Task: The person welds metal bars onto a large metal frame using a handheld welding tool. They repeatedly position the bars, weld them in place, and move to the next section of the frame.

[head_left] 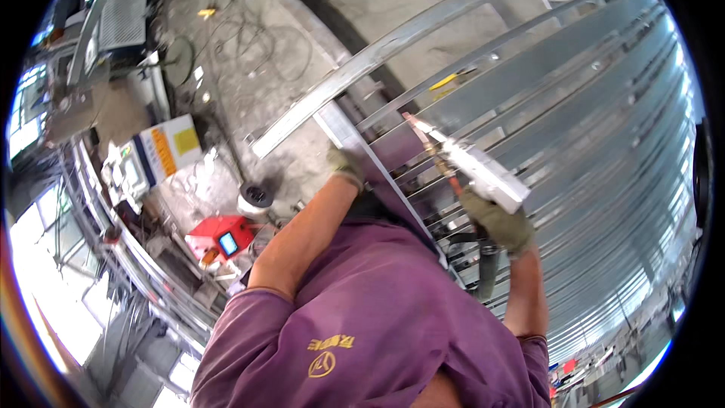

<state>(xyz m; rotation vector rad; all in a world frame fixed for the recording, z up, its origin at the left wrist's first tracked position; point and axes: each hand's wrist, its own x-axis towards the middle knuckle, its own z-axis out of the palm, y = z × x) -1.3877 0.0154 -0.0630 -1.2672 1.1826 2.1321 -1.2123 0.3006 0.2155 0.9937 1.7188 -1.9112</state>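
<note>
One torch [487, 174] held over a slatted metal frame [529, 68]

The right hand [498, 219], in an olive glove, is wrapped around the rear part of the torch, above the near part of the frame. From that grasp the pale, boxy body slants toward the frame's left end, its copper-coloured tip [408, 117] directed at the slats there; whether it touches them cannot be told. A reddish rod-like part [442, 162] runs along the body, and a dark hose [488, 268] hangs below the glove, by the frame's near edge.

The left hand [345, 166], also gloved, is just beside the end bar [370, 159] of the frame. Its fingers are largely hidden, so I cannot tell whether it grips anything.

Farther out, a long pale bar [362, 68] runs along the frame's far side and juts past its left corner. A small yellow object [444, 81] shows between the far slats of the frame.

Left of the frame, on the floor [291, 170], are a dark-topped round object [255, 195] and a red box [223, 238] with a lit screen. Farther left of it stands a white, orange and blue carton [170, 149]; beyond the frame's left corner, thin cables [249, 38] lie looped.
</note>
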